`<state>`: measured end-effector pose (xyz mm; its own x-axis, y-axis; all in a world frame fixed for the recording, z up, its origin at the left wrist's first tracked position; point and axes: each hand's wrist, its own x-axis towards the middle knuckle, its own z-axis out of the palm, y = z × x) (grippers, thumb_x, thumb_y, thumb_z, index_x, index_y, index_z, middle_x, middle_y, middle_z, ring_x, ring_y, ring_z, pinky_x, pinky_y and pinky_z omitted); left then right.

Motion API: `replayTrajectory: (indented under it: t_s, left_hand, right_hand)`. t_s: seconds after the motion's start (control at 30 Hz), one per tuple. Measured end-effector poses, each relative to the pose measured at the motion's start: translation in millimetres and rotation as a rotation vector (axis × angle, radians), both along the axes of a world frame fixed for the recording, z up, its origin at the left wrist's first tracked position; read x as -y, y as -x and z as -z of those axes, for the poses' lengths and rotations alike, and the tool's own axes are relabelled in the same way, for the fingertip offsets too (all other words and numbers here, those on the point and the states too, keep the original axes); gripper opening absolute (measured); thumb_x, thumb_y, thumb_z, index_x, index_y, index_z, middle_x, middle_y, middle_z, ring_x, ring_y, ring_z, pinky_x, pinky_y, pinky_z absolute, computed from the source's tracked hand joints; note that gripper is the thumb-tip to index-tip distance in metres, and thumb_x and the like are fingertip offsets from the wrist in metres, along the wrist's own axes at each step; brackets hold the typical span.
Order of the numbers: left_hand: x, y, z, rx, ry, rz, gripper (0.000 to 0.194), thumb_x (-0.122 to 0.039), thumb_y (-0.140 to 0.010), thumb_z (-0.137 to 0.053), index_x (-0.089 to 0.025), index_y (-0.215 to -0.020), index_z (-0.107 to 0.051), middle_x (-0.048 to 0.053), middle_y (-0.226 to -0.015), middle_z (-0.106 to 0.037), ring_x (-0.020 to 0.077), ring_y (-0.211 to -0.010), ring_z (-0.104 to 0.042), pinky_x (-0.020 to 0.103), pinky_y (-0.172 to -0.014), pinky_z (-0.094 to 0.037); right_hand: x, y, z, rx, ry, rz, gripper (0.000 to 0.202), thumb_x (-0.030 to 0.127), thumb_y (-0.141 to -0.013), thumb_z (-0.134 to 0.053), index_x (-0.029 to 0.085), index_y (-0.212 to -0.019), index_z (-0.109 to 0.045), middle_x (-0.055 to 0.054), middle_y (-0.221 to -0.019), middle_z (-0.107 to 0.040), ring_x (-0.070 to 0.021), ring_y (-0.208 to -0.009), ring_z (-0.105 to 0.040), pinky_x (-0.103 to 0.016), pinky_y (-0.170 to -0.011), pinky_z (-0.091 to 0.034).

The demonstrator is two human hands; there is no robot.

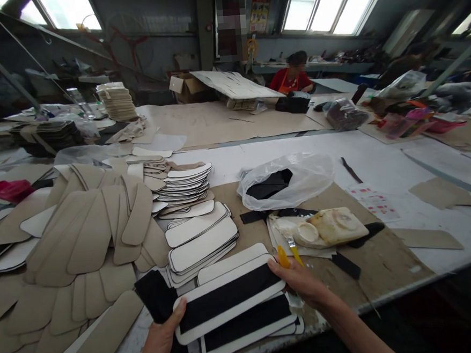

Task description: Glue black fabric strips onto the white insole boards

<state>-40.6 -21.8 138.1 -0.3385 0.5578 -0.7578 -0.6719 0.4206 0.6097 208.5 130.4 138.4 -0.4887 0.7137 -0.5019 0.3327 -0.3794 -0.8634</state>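
A long white panel (185,336) with rounded corners, a black strip (231,298) lying along its middle, is held between my two hands. My left hand (158,340) grips its left end, thumb on top. My right hand (301,279) pinches the right end; a yellow handle (282,256) sticks up beside its fingers, its tool not identifiable. Under the held panel lie similar panels with black strips (249,323). Black material (157,295) lies beside my left hand. Just beyond my right hand are a yellow-handled brush (292,248) and a stained, cream-coloured plastic container (331,228).
Stacks of white panels (202,243) stand ahead, with a large spread of beige pieces (90,229) on the left. A clear plastic bag (308,179) holds black material. Across the table, a person in red (289,78) sits near a raised board (233,84).
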Motion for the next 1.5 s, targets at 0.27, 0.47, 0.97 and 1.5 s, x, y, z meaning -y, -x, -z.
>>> replayTrajectory:
  t_s: [0.27, 0.47, 0.97, 1.5]
  left_hand:
    - [-3.0, -6.7, -9.6, -0.044, -0.040, 0.088, 0.061, -0.027, -0.064, -0.069, -0.021, -0.121, -0.046, 0.005, -0.108, -0.064, 0.0208, -0.102, -0.056, 0.033, -0.098, -0.038]
    - [-3.3, -13.8, -11.2, -0.030, -0.031, 0.176, 0.059, -0.023, -0.057, -0.072, -0.015, -0.112, -0.053, 0.009, -0.100, -0.067, 0.0272, -0.096, -0.059, 0.041, -0.091, -0.043]
    - [-8.9, -16.9, -33.6, -0.112, -0.194, 0.341, 0.048, -0.027, -0.063, -0.067, -0.015, -0.108, -0.058, 0.009, -0.102, -0.066, 0.0253, -0.093, -0.060, 0.039, -0.089, -0.043]
    - [-5.6, -10.9, -25.8, -0.014, -0.202, 0.476, 0.034, -0.026, -0.061, -0.069, -0.014, -0.093, -0.064, 0.008, -0.095, -0.068, 0.0220, -0.078, -0.062, 0.035, -0.078, -0.048]
  right_hand:
    - [6.7, -8.4, 17.5, 0.104, -0.023, 0.018, 0.038, 0.057, -0.075, -0.044, 0.020, -0.066, -0.050, 0.001, -0.056, -0.047, -0.0112, -0.049, -0.043, -0.024, -0.045, -0.036]
    - [4.9, -19.1, 21.5, 0.185, -0.160, -0.097, 0.036, 0.054, -0.078, -0.041, 0.021, -0.066, -0.052, 0.000, -0.059, -0.052, -0.0149, -0.056, -0.049, -0.027, -0.051, -0.040]
    - [12.3, 25.2, -22.9, 0.405, -0.653, -0.849, 0.032, 0.050, -0.063, -0.066, 0.021, -0.077, -0.063, 0.000, -0.075, -0.060, -0.0165, -0.074, -0.053, -0.023, -0.062, -0.036]
    - [28.5, 29.2, -28.8, 0.331, -0.371, -0.855, 0.039, 0.056, -0.061, -0.063, 0.019, -0.075, -0.061, 0.001, -0.070, -0.059, -0.0128, -0.062, -0.049, -0.020, -0.051, -0.031]
